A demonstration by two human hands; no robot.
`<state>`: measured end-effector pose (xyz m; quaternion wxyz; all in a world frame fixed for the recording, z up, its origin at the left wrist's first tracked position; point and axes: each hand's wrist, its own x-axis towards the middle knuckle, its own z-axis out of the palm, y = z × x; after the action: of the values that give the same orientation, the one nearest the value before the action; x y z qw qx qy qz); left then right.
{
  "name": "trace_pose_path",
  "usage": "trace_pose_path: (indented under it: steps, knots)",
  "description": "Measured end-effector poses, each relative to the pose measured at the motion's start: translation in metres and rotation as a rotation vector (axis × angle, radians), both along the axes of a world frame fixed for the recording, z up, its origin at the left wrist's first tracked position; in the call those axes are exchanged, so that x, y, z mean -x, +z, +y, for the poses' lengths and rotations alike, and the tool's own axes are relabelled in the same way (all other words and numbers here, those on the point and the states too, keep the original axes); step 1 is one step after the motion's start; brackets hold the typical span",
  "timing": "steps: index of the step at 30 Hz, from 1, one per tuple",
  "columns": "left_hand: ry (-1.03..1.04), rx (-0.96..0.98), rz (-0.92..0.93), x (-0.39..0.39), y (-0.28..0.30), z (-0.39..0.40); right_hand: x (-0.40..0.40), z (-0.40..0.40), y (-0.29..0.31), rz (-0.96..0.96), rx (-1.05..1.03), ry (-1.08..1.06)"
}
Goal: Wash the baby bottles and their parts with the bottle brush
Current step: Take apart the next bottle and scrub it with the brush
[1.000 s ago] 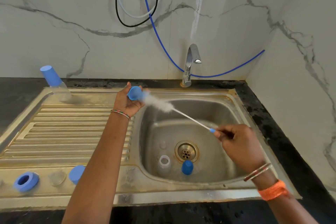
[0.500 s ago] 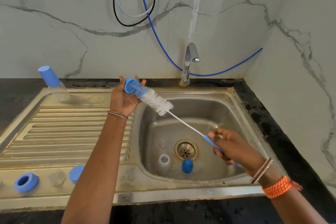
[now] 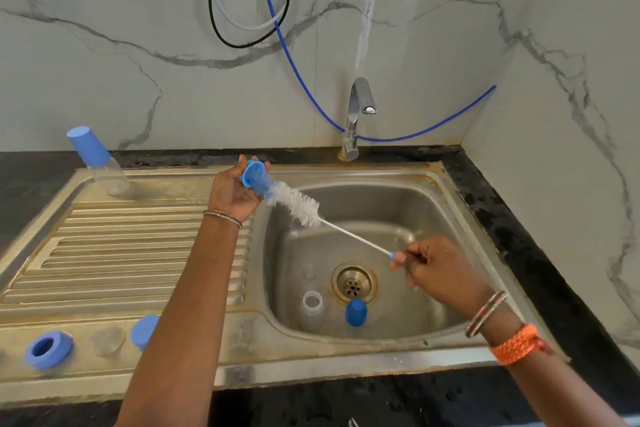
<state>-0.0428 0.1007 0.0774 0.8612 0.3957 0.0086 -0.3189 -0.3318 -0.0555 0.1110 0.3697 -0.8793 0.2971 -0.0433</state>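
Observation:
My left hand [image 3: 231, 193] holds a blue bottle ring [image 3: 252, 174] over the basin's left rim. The bottle brush [image 3: 298, 203], white bristles with a blue tip, pokes into that ring. My right hand [image 3: 434, 267] grips the brush's thin handle end above the drain. In the basin stand a clear open bottle [image 3: 311, 309] and a blue cap [image 3: 356, 312]. A capped bottle [image 3: 100, 163] stands at the drainboard's far left. On the front rim lie a blue ring [image 3: 48, 349], a clear teat [image 3: 108, 340] and a blue cap [image 3: 143, 331] partly hidden by my arm.
The steel sink [image 3: 446, 204] has a ribbed drainboard [image 3: 121, 253] on the left and a drain [image 3: 353, 283] in the basin. The tap [image 3: 356, 114] stands behind, shut off. Hoses [image 3: 277, 28] hang on the marble wall. Black counter surrounds the sink.
My right hand has pushed and pulled the brush through the ring held in my left hand; the bristles show more now than a second ago. The other parts have not moved.

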Motion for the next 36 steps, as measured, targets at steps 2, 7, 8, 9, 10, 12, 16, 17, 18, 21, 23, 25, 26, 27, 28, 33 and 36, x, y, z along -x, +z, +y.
trace_pose_path:
  steps: [2, 7, 8, 9, 10, 12, 16, 17, 18, 21, 23, 25, 26, 27, 28, 33, 36]
  knots:
    - [0.004, -0.029, -0.026, -0.001, -0.001, 0.000, 0.002, 0.000, -0.006, -0.168, 0.457, -0.085]
    - [0.035, 0.042, -0.006, -0.003, -0.006, -0.001, -0.007, -0.002, 0.000, -0.187, 0.311, -0.121]
    - [0.027, 0.088, -0.013, -0.003, -0.006, 0.000, -0.008, -0.002, 0.006, -0.044, -0.060, -0.069]
    - [0.017, 0.133, -0.008, -0.003, -0.005, 0.002, -0.008, -0.002, 0.012, 0.074, -0.372, -0.051]
    - [0.000, 0.165, -0.005, -0.002, -0.002, 0.004, -0.008, -0.004, 0.013, 0.120, -0.512, -0.039]
    - [-0.035, 0.134, -0.006, -0.004, -0.003, 0.005, -0.011, -0.008, 0.008, 0.067, -0.291, 0.012]
    - [-0.054, -0.136, 0.036, -0.004, -0.007, 0.004, -0.009, -0.005, -0.009, -0.220, 0.745, -0.042]
    - [-0.050, -0.166, 0.057, -0.003, -0.008, 0.003, -0.009, -0.004, -0.012, -0.282, 0.818, -0.034]
    - [-0.040, -0.160, 0.064, -0.002, -0.009, 0.002, -0.010, -0.003, -0.013, -0.313, 0.804, -0.050]
    - [-0.010, -0.131, 0.035, 0.002, -0.008, -0.001, -0.012, 0.002, 0.002, -0.072, 0.158, -0.005]
    - [-0.028, -0.099, 0.010, 0.003, -0.009, -0.001, -0.011, 0.000, 0.008, 0.120, -0.341, 0.040]
    - [-0.046, -0.057, 0.009, 0.003, -0.009, 0.001, -0.009, -0.002, 0.001, 0.079, -0.150, 0.082]
    - [-0.045, -0.055, 0.005, 0.002, -0.008, 0.002, -0.007, -0.003, -0.005, -0.006, 0.164, 0.038]
    - [-0.048, -0.055, 0.004, 0.002, -0.007, 0.002, -0.005, -0.003, -0.011, -0.095, 0.434, -0.022]
    - [-0.055, -0.045, 0.005, 0.002, -0.005, 0.002, -0.005, -0.001, -0.014, -0.170, 0.544, -0.068]
    - [-0.066, 0.066, 0.005, 0.002, -0.001, 0.003, -0.007, -0.002, 0.008, 0.166, -0.692, 0.063]
    - [-0.114, 0.100, 0.003, 0.000, 0.000, 0.007, -0.006, -0.002, 0.006, 0.077, -0.440, 0.101]
